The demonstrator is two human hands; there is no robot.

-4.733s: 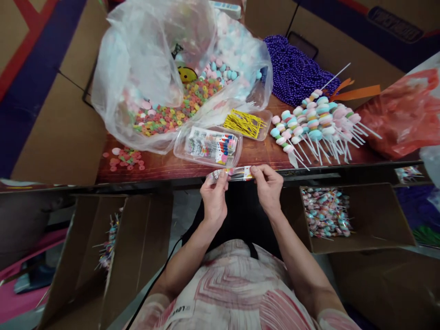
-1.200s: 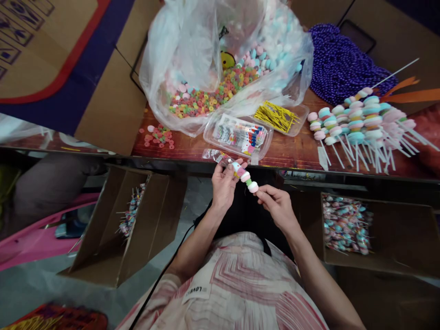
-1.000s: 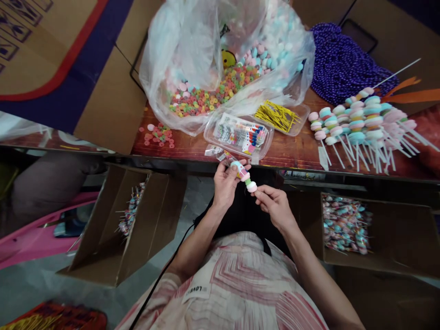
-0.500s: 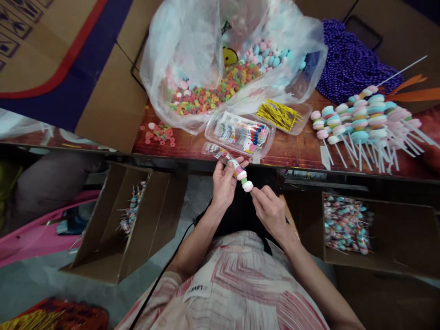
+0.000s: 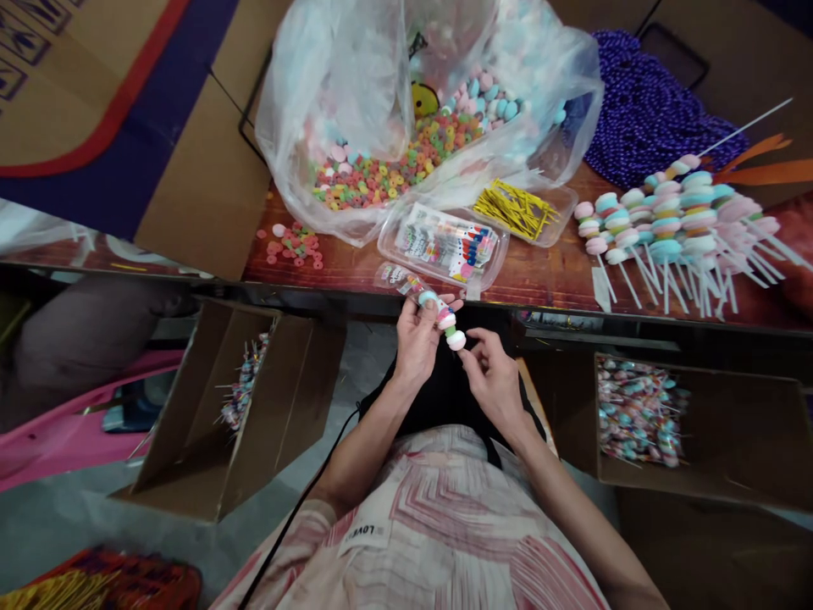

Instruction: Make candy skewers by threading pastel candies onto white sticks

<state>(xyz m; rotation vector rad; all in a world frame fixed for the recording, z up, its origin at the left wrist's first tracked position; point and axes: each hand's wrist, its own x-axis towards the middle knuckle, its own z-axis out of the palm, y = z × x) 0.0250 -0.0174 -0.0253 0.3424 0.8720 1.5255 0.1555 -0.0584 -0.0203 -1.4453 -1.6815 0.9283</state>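
Note:
My left hand (image 5: 417,335) grips a marshmallow candy skewer (image 5: 455,340) partly inside a clear printed bag (image 5: 398,276). The bag's printed end points up toward the table edge. Pink, white and green candies stick out at the lower end. My right hand (image 5: 492,373) has its thumb and index finger curled at that end; the stick is barely visible there. Just beyond my hands, a clear tray (image 5: 389,246) contains printed bags (image 5: 438,241). Beside it, yellow twist ties (image 5: 514,209) fill another clear tray (image 5: 567,222).
A large plastic bag (image 5: 330,93) of ring candies and marshmallows stands behind. Candy skewers (image 5: 673,216) are piled at right, near purple bead strings (image 5: 648,110). Loose red rings (image 5: 295,246) lie left. Open cartons (image 5: 279,424) (image 5: 737,424) with wrapped skewers flank my lap.
Earlier both hands held a flat bag; now the skewer is partly in it. Over the last second, the skewer's lower end shifts slightly left and my right fingers loosen and reposition there.

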